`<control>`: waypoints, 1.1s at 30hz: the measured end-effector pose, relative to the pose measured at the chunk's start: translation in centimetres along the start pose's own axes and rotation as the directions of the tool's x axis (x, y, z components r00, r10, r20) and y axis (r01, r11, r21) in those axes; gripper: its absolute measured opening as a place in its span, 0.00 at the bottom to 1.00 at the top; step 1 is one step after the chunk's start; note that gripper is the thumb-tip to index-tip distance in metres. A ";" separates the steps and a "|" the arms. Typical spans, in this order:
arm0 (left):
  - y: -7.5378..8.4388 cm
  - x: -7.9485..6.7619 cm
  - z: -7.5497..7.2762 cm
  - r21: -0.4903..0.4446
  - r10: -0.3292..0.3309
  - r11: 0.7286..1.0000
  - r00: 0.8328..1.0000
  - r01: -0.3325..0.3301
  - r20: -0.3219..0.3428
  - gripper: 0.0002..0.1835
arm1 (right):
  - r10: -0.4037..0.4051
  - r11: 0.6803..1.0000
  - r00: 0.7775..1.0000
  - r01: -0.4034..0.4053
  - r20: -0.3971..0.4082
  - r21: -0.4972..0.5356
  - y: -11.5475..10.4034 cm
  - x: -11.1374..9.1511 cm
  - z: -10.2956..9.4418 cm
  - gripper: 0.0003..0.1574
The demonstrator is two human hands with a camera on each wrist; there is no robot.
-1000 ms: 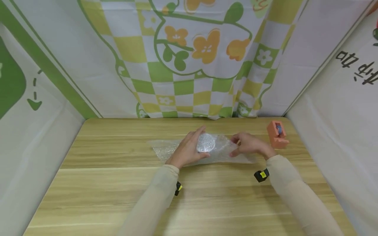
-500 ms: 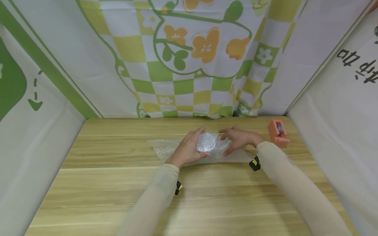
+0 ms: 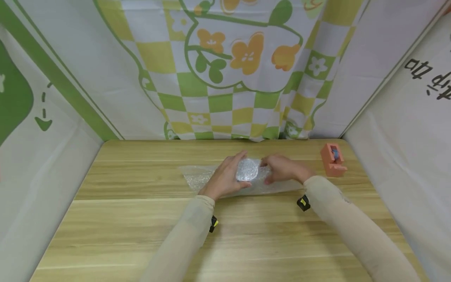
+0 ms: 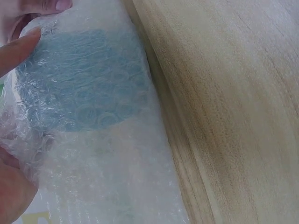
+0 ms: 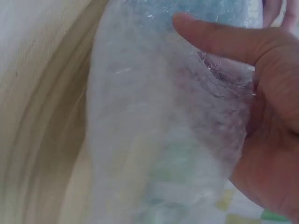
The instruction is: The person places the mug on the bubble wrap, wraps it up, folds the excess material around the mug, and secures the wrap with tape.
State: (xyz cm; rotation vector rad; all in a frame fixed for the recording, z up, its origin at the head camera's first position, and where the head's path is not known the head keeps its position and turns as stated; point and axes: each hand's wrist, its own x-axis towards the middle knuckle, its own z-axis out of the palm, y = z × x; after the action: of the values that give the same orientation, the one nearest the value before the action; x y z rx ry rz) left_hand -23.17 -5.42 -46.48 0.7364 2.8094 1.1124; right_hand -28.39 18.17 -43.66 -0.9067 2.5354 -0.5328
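In the middle of the table a light-blue round thing (image 4: 84, 79) stands inside bubble wrap (image 4: 117, 172); its pale flat top shows in the head view. My left hand (image 3: 223, 176) grips its left side, fingers behind and thumb in front, over the wrap. The right hand (image 3: 283, 168) pinches the loose bubble wrap close against the other side. In the right wrist view its thumb (image 5: 215, 39) lies over the wrap near the blue part, while the fingers are partly hidden behind the plastic. The wrap's free ends stretch out left and right.
An orange tape dispenser (image 3: 332, 160) stands at the back right corner of the wooden table (image 3: 246, 239). Behind the table hangs a checked, flowered curtain (image 3: 243, 78), with white cloth walls at both sides.
My right hand has moved left along the bubble wrap, up against the wrapped thing, and its fingers have drawn in. The left hand has kept its hold in place.
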 end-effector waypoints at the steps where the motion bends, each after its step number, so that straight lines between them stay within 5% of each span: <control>1: 0.0 0.0 0.0 0.001 0.001 1.000 1.000 -0.001 -0.001 0.58 | 0.004 1.000 1.000 -0.005 0.004 0.020 0.0 0.0 0.1 0.34; 5: 0.0 -0.1 0.0 0.001 -0.005 1.000 1.000 0.005 -0.004 0.58 | 0.063 0.978 0.995 -0.075 0.071 0.193 0.7 -0.2 0.3 0.41; 10: 0.0 -0.2 0.0 -0.005 -0.012 1.000 1.000 0.012 -0.007 0.58 | 0.123 0.905 0.963 -0.208 0.239 0.371 2.3 -0.2 0.2 0.52; 17: 0.1 -0.1 0.1 -0.001 -0.010 1.000 1.000 0.010 -0.004 0.58 | 0.151 0.805 0.924 -0.321 0.351 0.499 4.7 -0.4 -0.2 0.50; 21: 0.1 -0.1 0.0 0.005 -0.015 1.000 1.000 0.015 -0.006 0.58 | 0.126 0.777 0.919 -0.326 0.374 0.539 5.2 -0.1 -0.2 0.42; 27: 0.1 -0.2 0.0 0.009 0.001 1.000 1.000 -0.001 -0.010 0.58 | 0.119 0.819 0.933 -0.285 0.340 0.497 4.3 0.8 0.3 0.29; 30: 0.1 -0.2 0.0 0.009 0.006 1.000 1.000 -0.006 -0.007 0.58 | 0.191 0.834 0.924 -0.332 0.332 0.441 3.7 1.1 0.5 0.35; 33: 0.1 -0.3 0.0 0.011 0.004 1.000 1.000 -0.004 -0.006 0.58 | 0.278 0.821 0.889 -0.417 0.364 0.390 3.3 1.4 0.4 0.45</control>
State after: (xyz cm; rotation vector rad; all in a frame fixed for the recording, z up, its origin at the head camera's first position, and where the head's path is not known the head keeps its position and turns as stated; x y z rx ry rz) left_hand -22.90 -5.46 -46.46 0.7417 2.8227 1.1023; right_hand -30.91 19.54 -45.88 -0.2997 2.0950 -0.7698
